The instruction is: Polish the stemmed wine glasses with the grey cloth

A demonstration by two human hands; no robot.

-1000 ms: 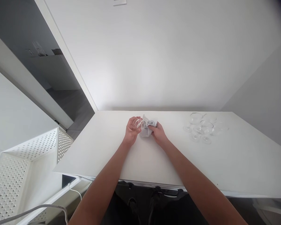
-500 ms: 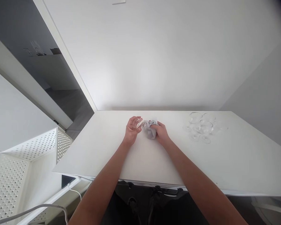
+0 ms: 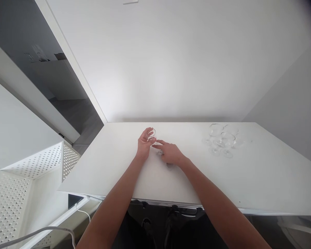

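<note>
A clear stemmed glass [image 3: 153, 132] lies tilted in my left hand [image 3: 143, 145], whose fingers curl round its bowl. My right hand [image 3: 171, 153] is just to the right, with two fingers stretched toward the glass near the left fingertips. Whether those fingers touch it I cannot tell. Under the right palm a small part of a grey cloth [image 3: 169, 165] shows; the hand covers most of it, and its lower fingers seem curled on it.
Several clear stemmed glasses [image 3: 227, 136] lie close together on the right part of the white table [image 3: 114, 166]. A white wall [image 3: 171, 69] rises behind the table. At the lower left are a perforated white panel [image 3: 9, 204] and a grey cable [image 3: 49, 228].
My right hand has turned over and come slightly left and down, its fingers now pointing to the glass. The cloth, in plain sight before, is mostly covered. The glass has tipped in my left hand.
</note>
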